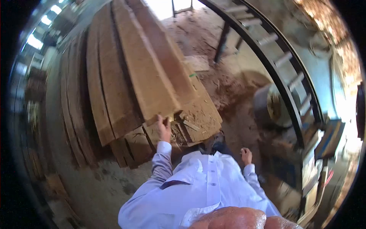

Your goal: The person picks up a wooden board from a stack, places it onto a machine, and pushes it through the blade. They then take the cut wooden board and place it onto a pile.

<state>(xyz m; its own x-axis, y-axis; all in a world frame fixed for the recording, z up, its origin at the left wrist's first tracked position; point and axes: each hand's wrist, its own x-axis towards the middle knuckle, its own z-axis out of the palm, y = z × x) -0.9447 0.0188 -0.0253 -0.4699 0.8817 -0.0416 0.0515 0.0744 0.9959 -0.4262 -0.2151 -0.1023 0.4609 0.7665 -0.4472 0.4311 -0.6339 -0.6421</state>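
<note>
Shirt: a light shirt (pixel 202 183) with long sleeves fills the lower middle of the view, seen from above.
Right hand: the right hand (pixel 246 155) hangs beside the body above the floor. Its fingers are loosely curled together and they hold nothing.
Left hand: the left hand (pixel 164 128) is stretched forward to the near end of the top plank (pixel 148 68). Its fingers are closed on the edge of that end, with the thumb on the upper side.
Top plank: it lies the highest on the stack of planks (pixel 110 99), directly in front of the person. It runs away from the person, and its near end is at the left hand.
Stack of planks: many long, rough boards lie side by side and over each other. Their cut ends point to the person.
Floor: the floor (pixel 232 84) to the right of the stack is covered with brown sawdust.
Drum: a round drum (pixel 267 105) stands on the floor, well apart from the right hand.
Small board: a short board (pixel 196 63) lies on the floor just beside the stack.
Roller track: a dark frame with rollers (pixel 268 38) curves along the right side, behind the drum.
</note>
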